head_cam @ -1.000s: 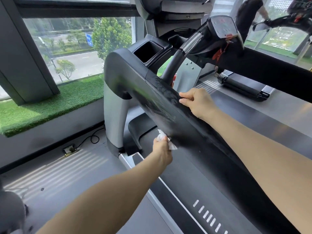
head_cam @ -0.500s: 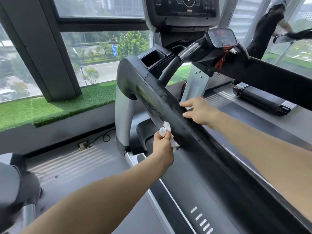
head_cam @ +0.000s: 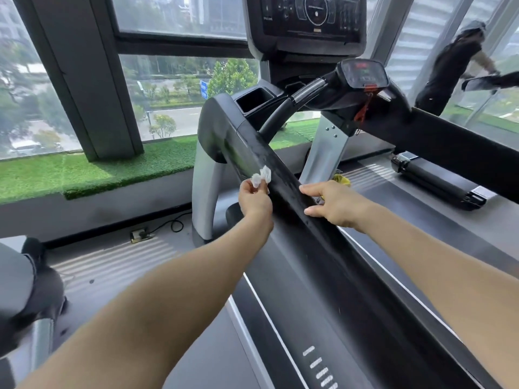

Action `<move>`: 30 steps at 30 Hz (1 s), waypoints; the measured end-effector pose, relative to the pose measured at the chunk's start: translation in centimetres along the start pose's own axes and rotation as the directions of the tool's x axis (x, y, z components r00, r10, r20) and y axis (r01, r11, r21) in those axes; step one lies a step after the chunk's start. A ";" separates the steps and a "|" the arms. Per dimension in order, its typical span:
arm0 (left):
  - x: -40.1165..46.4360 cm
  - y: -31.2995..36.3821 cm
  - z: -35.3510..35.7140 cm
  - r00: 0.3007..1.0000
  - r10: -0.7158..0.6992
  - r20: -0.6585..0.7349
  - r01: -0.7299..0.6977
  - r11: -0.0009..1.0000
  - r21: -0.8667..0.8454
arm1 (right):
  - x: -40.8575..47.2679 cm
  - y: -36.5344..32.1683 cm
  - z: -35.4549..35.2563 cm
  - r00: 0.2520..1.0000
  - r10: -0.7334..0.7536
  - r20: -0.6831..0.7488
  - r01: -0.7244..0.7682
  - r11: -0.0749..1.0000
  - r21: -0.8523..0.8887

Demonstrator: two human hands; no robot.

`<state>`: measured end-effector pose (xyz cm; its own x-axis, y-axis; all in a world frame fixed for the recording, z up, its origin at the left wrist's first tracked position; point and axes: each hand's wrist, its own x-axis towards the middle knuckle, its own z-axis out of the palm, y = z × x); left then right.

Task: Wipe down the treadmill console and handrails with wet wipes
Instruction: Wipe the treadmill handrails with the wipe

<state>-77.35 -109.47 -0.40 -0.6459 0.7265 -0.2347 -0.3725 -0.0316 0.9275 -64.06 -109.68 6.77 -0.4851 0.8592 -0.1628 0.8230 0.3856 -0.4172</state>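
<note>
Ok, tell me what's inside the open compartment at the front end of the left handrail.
The compartment shows only dark inner walls with nothing visible inside. Its floor is hidden by the near rim of the handrail.

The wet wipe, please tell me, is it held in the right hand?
No, the left hand pinches the wet wipe against the handrail; the right hand rests on the rail.

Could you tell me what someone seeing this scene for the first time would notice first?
Most striking is the long black handrail running diagonally through the middle, with both bare arms reaching to it. The left hand pinches a crumpled white wet wipe against the rail's left side, while the right hand rests on its top. Behind, the dark console screen stands at the top centre before large windows.
</note>
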 end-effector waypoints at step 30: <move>8.2 3.2 1.5 0.998 -0.037 -0.055 0.045 0.988 0.147 | 0.4 -0.7 -0.3 0.996 0.080 0.031 -0.081 0.996 0.023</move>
<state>-82.84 -102.56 1.06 -0.6676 0.6880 -0.2848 -0.2992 0.1024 0.9487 -64.72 -109.50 7.23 -0.4269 0.8763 -0.2235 0.8524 0.3073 -0.4230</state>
